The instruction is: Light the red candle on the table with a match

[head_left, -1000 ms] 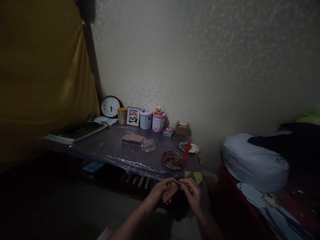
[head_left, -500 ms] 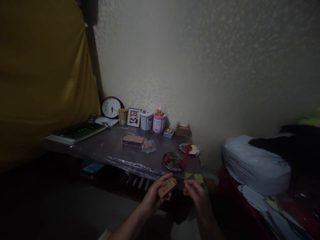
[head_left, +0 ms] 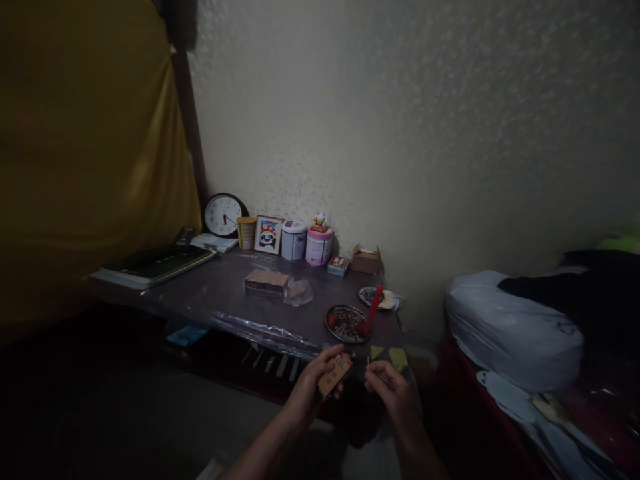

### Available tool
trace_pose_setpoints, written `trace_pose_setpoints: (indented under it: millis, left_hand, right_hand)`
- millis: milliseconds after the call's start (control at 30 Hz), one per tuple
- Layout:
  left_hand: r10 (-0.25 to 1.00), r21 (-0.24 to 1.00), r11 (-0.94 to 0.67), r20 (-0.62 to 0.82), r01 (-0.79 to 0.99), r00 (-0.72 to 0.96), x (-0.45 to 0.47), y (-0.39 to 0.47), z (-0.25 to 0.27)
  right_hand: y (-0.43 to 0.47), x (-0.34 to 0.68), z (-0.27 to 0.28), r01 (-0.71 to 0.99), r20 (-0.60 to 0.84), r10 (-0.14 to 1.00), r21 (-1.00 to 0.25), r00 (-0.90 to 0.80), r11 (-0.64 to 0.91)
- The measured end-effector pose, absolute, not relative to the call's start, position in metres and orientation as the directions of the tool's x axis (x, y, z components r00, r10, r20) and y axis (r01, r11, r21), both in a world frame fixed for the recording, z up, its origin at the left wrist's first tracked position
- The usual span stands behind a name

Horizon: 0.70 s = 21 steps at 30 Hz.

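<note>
My left hand (head_left: 311, 391) grips a small brown matchbox (head_left: 335, 375) with red marks, held in front of the low table's near edge. My right hand (head_left: 391, 392) is just to the right of it, fingers pinched on a thin matchstick (head_left: 369, 363) that points up. The two hands are a few centimetres apart. Beyond them on the table sit a round plate (head_left: 345, 321) of dark bits with a red spatula (head_left: 371, 312) leaning on it, and a second small plate (head_left: 371, 295) behind.
The plastic-covered low table (head_left: 225, 293) holds a block of stacked matchboxes (head_left: 267, 281), a clock (head_left: 223, 215), a framed picture (head_left: 269, 235), tins (head_left: 318, 245), a small carton (head_left: 365, 259) and a book (head_left: 155, 263). A yellow curtain (head_left: 85, 153) hangs left; a white bundle (head_left: 510, 330) lies right.
My hands have drawn apart: a second ago the right fingers were at the matchbox's open end, now they hold a matchstick clear of it. The view has shifted slightly.
</note>
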State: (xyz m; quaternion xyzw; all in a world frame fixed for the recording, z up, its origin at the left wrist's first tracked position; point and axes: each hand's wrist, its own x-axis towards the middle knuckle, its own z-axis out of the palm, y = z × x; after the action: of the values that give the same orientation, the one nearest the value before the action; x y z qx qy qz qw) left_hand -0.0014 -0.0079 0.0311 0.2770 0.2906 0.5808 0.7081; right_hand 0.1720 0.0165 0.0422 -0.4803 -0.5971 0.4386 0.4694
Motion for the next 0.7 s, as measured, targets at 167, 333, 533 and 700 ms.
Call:
trace_pose_setpoints:
  millis: [167,333,533,700]
  left_hand:
    - [0.992,0.799,0.101,-0.037,-0.593,0.118,0.0,-0.001,0.023]
    - [0.992,0.801,0.109,-0.047,-0.588,0.12,0.0,-0.001,0.02]
    - [0.992,0.78,0.102,-0.03,-0.618,0.126,-0.001,-0.003,0.023]
    - [0.991,0.775,0.112,-0.044,-0.622,0.124,-0.001,-0.001,0.022]
  right_hand:
    - [0.014,0.17,0.042,0.176,0.164,0.981,-0.968,-0.107,0.181]
    - [0.012,0.167,0.046,0.17,0.171,0.982,-0.968,-0.084,0.183]
    - [0.012,0.168,0.046,0.161,0.186,0.979,-0.967,-0.084,0.197]
    - [0.012,0.167,0.048,0.136,0.187,0.979,-0.971,-0.076,0.196]
